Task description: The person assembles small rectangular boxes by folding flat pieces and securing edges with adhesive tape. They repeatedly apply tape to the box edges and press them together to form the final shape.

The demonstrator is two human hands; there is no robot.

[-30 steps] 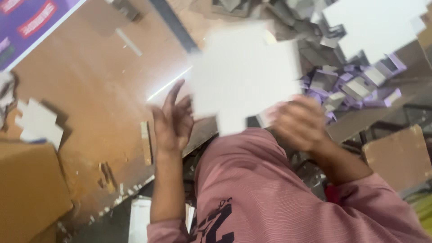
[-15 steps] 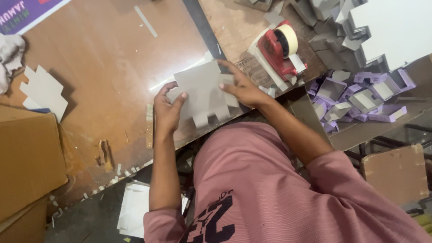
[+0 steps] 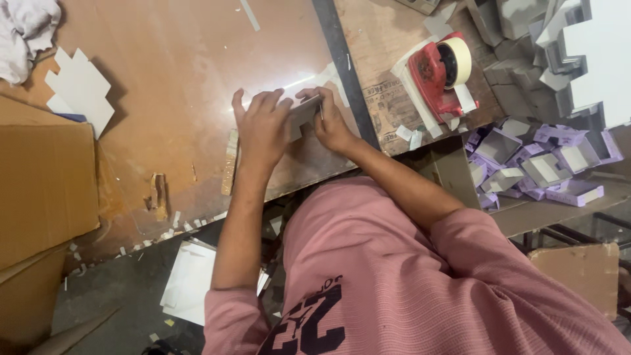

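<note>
A grey card blank (image 3: 303, 114), folded small, lies on the brown wooden table (image 3: 177, 72) between both hands. My left hand (image 3: 261, 128) lies flat over its left part, fingers spread and pressing down. My right hand (image 3: 330, 121) grips its right edge with thumb and fingers. Most of the blank is hidden under the hands. My pink-sleeved arms reach in from the bottom of the view.
A red tape dispenser (image 3: 442, 75) with a cream roll sits to the right. Flat cut blanks (image 3: 82, 89) lie at the left beside a brown carton (image 3: 43, 184). Folded purple boxes (image 3: 539, 167) pile at the right, grey blanks (image 3: 559, 52) at top right, white cloth (image 3: 26, 29) at top left.
The large blank held up in the air came down onto the table and has been folded much smaller. Both hands moved together over it.
</note>
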